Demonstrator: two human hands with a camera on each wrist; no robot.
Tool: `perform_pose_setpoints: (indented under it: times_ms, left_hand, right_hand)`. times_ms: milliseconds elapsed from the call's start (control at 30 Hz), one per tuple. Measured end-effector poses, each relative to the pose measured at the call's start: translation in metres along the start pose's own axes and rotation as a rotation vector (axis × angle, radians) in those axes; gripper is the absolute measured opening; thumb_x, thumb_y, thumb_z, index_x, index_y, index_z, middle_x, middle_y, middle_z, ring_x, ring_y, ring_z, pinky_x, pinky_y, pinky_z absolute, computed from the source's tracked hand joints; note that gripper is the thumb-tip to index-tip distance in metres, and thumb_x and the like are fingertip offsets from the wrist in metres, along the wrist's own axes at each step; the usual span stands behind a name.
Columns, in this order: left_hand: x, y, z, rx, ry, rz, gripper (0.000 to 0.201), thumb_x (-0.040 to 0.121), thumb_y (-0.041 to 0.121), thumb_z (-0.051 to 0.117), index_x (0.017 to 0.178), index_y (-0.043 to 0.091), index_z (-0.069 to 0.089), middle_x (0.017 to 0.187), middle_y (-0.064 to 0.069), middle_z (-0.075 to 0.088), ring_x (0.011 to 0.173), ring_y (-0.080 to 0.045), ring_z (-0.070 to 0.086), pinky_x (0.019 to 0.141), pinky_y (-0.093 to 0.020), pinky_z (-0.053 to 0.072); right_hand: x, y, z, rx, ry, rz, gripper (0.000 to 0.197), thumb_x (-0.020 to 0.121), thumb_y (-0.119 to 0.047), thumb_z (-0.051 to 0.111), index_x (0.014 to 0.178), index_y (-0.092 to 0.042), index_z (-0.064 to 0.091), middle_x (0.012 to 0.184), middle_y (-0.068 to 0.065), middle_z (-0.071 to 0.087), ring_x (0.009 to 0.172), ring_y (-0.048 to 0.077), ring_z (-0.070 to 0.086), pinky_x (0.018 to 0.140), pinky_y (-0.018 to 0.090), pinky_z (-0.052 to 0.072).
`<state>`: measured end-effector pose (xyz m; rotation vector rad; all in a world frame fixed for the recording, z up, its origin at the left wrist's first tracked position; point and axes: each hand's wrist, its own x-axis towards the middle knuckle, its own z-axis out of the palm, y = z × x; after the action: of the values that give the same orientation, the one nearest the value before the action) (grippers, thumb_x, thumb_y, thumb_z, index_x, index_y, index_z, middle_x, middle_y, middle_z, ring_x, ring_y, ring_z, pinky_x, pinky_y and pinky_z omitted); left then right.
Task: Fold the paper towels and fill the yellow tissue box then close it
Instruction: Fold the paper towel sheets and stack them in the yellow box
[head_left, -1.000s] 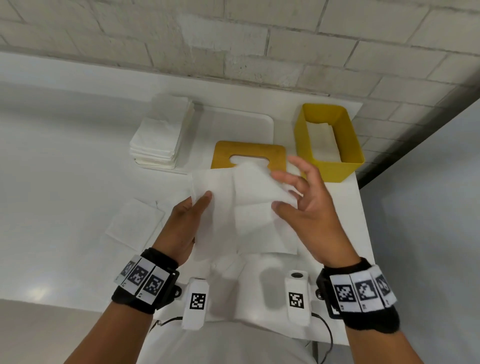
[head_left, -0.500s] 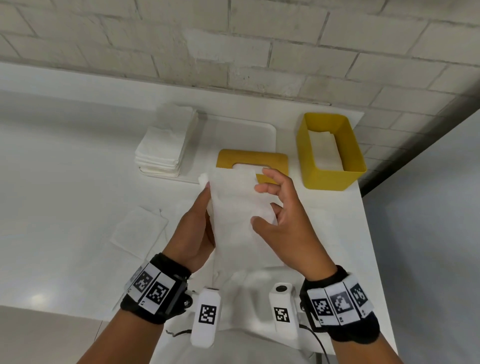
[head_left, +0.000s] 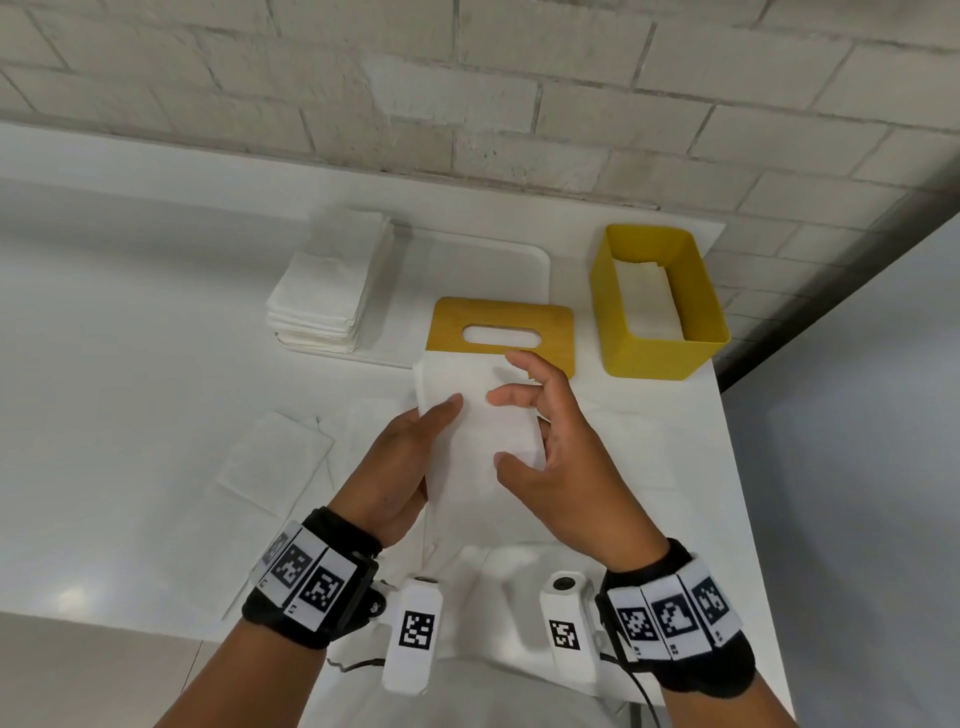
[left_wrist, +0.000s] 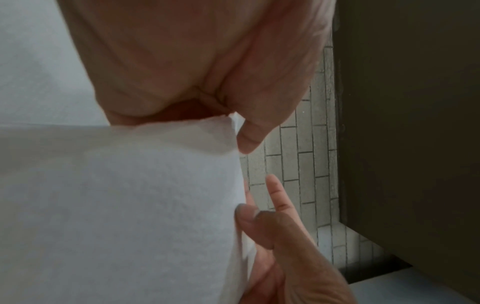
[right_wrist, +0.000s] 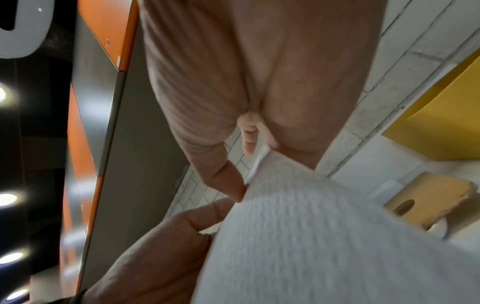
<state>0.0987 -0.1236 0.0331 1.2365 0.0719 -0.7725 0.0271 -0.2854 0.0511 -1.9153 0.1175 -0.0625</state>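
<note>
At about 9 o'clock on the white worktop lies a single flat paper sheet. Beyond it, toward 11 o'clock, a stack of paper towels sits on the left end of a white tray.

In the middle, both hands hold a folded paper towel above the worktop. Its long axis runs from 6 to 12 o'clock, with the far end toward the wall. The left hand grips its left edge, thumb on top and fingers underneath. The right hand pinches the right edge, thumb and index finger on top, the other fingers raised. The far end of the towel overlaps the near edge of the wooden lid, which lies flat with its slot running 9 to 3 o'clock.

At about 1 o'clock stands the yellow tissue box, open on top, long axis 6 to 12 o'clock. Folded white towels lie on its bottom.
</note>
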Motion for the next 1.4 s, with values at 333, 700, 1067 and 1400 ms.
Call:
perform_pose_setpoints:
  times_ms: [333,700,1067,1400]
  left_hand:
    - [0.000,0.012,-0.013,1.059,-0.089,0.281,0.037,0.107,0.041,0.045,0.089,0.014,0.062,0.082,-0.007,0.071,0.075,-0.017,0.066,0.077,-0.042,0.052]
    - [0.004,0.014,-0.026,1.456,0.146,0.473,0.017,0.097,0.042,0.060,0.111,0.033,0.065,0.089,0.006,0.073,0.084,-0.021,0.067,0.072,-0.032,0.049]
    - [0.018,-0.012,-0.046,1.248,0.207,0.526,0.020,0.091,0.029,0.072,0.110,0.036,0.069,0.102,0.018,0.075,0.091,-0.006,0.070,0.079,-0.030,0.058]
    - [0.021,-0.016,-0.051,1.190,0.247,0.561,0.016,0.092,0.025,0.073,0.106,0.032,0.072,0.095,0.023,0.071,0.074,-0.001,0.062,0.074,-0.025,0.056]
  right_hand:
    - [0.023,0.002,-0.039,-0.260,0.017,-0.055,0.075,0.085,-0.020,0.079,0.146,-0.042,0.041,0.142,-0.018,0.053,0.133,-0.002,0.045,0.103,0.015,0.036]
    - [0.024,0.026,-0.050,0.036,0.125,-0.052,0.021,0.086,0.004,0.072,0.092,-0.016,0.070,0.091,-0.008,0.072,0.085,0.014,0.067,0.076,0.029,0.052]
    - [0.011,0.083,-0.047,-0.011,0.169,0.193,0.021,0.089,-0.013,0.073,0.091,-0.033,0.071,0.086,-0.006,0.072,0.073,0.035,0.057,0.072,0.044,0.053]
    - [0.013,0.091,-0.048,-0.064,0.187,0.243,0.017,0.090,-0.020,0.069,0.090,-0.037,0.068,0.089,0.022,0.065,0.078,0.037,0.060,0.072,0.041,0.050]
